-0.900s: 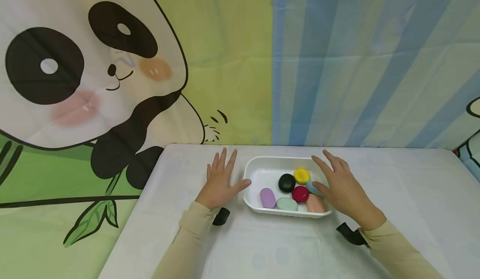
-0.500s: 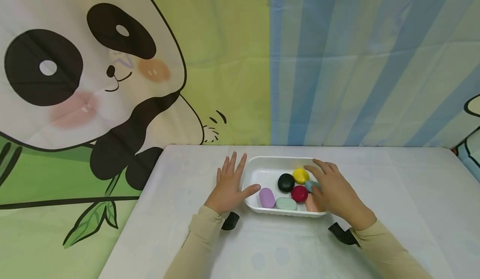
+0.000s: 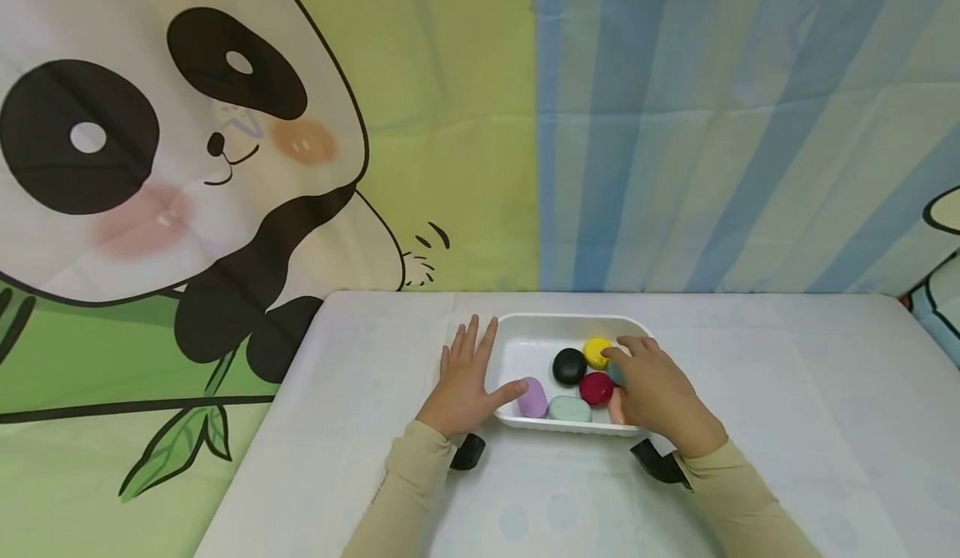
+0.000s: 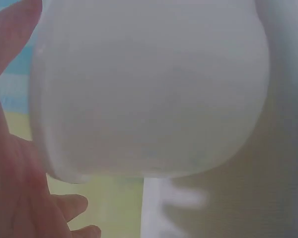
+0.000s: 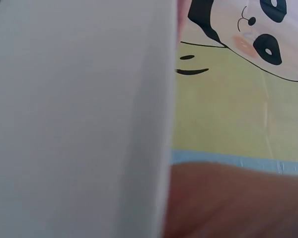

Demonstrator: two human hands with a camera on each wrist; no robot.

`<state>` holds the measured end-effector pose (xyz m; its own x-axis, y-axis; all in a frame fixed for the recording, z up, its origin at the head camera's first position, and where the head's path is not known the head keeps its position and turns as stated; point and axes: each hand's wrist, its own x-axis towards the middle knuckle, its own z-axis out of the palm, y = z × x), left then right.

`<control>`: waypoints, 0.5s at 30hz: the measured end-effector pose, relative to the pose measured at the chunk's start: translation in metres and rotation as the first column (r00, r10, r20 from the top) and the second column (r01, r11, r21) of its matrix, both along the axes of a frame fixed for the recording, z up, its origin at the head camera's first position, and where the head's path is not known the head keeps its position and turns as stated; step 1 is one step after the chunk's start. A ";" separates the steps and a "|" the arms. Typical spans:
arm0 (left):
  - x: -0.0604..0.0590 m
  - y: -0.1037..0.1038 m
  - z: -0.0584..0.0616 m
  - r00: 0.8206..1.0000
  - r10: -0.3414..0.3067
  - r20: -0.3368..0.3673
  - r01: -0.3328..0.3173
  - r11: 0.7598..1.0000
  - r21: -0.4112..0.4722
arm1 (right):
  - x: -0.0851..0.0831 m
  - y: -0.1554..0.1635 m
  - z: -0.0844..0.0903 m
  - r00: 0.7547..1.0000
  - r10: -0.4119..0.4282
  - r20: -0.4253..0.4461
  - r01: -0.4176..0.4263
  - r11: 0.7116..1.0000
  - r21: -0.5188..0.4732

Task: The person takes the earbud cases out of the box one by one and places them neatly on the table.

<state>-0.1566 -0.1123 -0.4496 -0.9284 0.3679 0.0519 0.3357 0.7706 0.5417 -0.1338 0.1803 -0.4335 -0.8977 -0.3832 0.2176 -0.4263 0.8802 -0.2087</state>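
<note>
My left hand is at the left end of a white tray, fingers spread and thumb reaching over the rim beside a purple oval piece. Over the tray's right end, my right hand has its fingers bent loosely downward near a blue piece and a yellow round piece; its thumb is mostly hidden. It partly covers a peach piece. A red piece, a black one and a pale green oval lie nearby. Tray walls fill much of both wrist views.
The tray stands on a table with a white cloth. Behind the table's back edge hangs a printed curtain with a panda and blue stripes. A black strap shows at each wrist.
Both hands have moved inward: the left hand rightward to the tray's end, the right hand leftward and lower over the blue and peach pieces. The pieces have stayed in place within the tray.
</note>
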 end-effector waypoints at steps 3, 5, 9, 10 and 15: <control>0.000 0.001 -0.004 1.000 -0.010 -0.007 0.010 1.000 -0.011 | 0.000 -0.004 -0.003 0.999 -0.007 -0.047 0.009 0.999 0.048; 0.001 0.002 -0.006 1.000 -0.021 -0.014 0.021 1.000 -0.016 | 0.001 -0.005 -0.004 0.999 -0.014 -0.049 0.017 0.997 0.076; 0.000 0.004 -0.011 0.999 -0.039 -0.021 0.039 0.999 -0.019 | 0.004 -0.007 -0.004 0.999 -0.034 -0.008 0.034 0.994 0.103; 0.000 0.005 -0.013 0.999 -0.039 -0.026 0.039 0.999 -0.016 | 0.004 -0.007 -0.004 0.999 -0.036 -0.001 0.036 0.994 0.105; 0.000 0.005 -0.019 0.999 -0.025 -0.049 0.025 1.000 0.000 | 0.003 -0.007 -0.005 0.999 -0.040 0.016 0.038 0.992 0.119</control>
